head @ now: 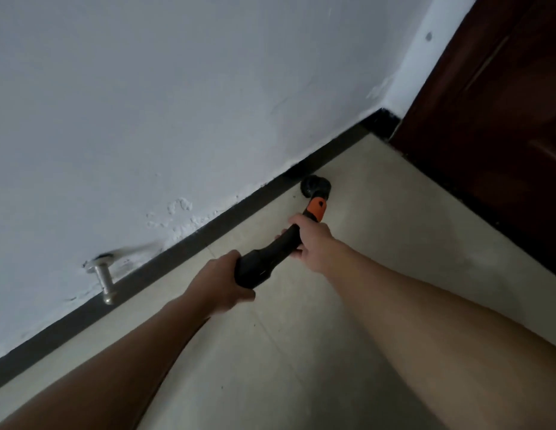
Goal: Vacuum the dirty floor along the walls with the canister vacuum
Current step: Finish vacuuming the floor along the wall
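Left hand (222, 280) wraps the wand's (264, 259) rear end. Right hand (314, 240) grips it further up, just below the orange collar (315, 209). Brush (315, 186) on floor (301, 352), right at baseboard (177, 252). Probably mid-run: specks visible on tile, and the stretch to the corner by the door (487, 135) looks undone.

Dim, even, cool light. We see the white plastered wall (177, 103) go grey-blue, brightest in the strip beside the dark brown wooden door (487, 135), which sinks near black. The pale beige tiled floor (379, 212) darkens softly between the left forearm (115, 361) and right forearm (425, 321); both stretch large at the lower edge. We note smeared blur at the silver metal door stopper (104, 280). The black plastic vacuum wand (264, 259) shows little detail. Whole frame soft.
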`<state>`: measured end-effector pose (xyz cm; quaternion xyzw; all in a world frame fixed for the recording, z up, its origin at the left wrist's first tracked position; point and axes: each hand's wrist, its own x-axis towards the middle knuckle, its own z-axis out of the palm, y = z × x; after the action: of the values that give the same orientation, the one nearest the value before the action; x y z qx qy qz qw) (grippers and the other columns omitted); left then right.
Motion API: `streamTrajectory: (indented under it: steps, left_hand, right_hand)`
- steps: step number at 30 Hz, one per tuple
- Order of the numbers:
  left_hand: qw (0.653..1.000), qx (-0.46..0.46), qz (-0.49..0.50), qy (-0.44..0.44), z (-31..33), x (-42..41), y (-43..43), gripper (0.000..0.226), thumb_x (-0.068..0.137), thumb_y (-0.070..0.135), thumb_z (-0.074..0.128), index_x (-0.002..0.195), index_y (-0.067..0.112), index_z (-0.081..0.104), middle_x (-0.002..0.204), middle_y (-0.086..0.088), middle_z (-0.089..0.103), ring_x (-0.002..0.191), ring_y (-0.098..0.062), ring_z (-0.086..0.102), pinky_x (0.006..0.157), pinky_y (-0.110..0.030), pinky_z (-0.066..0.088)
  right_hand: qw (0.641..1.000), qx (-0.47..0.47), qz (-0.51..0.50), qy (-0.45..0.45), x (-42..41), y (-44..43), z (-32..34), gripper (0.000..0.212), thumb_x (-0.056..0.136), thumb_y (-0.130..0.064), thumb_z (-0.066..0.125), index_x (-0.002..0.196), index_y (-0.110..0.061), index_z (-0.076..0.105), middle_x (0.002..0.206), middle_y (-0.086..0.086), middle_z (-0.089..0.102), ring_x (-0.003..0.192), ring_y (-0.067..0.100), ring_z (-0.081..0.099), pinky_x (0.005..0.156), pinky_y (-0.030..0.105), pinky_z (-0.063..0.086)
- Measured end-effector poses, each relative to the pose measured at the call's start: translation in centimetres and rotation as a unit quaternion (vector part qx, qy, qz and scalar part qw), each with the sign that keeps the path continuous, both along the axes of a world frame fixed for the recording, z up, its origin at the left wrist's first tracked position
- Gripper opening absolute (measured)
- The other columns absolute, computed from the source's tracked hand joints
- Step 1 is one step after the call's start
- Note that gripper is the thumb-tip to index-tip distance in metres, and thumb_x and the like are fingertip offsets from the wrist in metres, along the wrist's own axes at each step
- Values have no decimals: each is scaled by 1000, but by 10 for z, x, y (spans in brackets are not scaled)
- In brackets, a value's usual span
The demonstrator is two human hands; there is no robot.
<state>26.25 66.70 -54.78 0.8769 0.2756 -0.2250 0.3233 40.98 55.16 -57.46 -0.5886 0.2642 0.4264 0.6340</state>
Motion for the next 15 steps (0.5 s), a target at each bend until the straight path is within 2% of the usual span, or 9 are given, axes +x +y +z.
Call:
streamTrajectory:
  steps: [3, 5, 11, 15]
  left_hand:
    - [1000, 28, 0, -3, 15, 15, 6, 40, 69, 24, 80, 102, 22, 57, 95, 2, 63, 89, -16, 60, 86, -33, 52]
    - [999, 43, 15, 22, 20, 5, 0, 40, 69, 25, 80, 102, 22, 57, 95, 2, 62, 89, -15, 60, 85, -31, 51]
    - [991, -3, 61, 115, 14, -64, -70, 48, 66, 29, 81, 108, 22, 58, 104, 1, 64, 94, -14, 61, 86, -26, 50]
    - [993, -5, 74, 87, 10, -67, -97, 49, 68, 32, 80, 111, 22, 57, 106, 1, 63, 95, -15, 60, 87, -28, 52]
  right_hand:
    - [991, 101, -72, 43, 10, 7, 1, 29, 89, -9, 68, 112, -5, 51, 94, 16, 70, 73, 25, 73, 59, 36, 59]
    - [983, 140, -95, 71, 2, 13, -2, 30, 87, -7, 69, 111, -6, 50, 85, 15, 67, 64, 22, 68, 56, 33, 57]
    - [997, 47, 12, 57, -56, -18, -10, 14, 87, -5, 64, 88, 0, 51, 46, 9, 54, 42, 22, 53, 55, 35, 53]
    - [999, 30, 25, 33, -54, -42, -10, 14, 85, -5, 64, 86, -1, 51, 49, 10, 52, 41, 22, 52, 50, 32, 51]
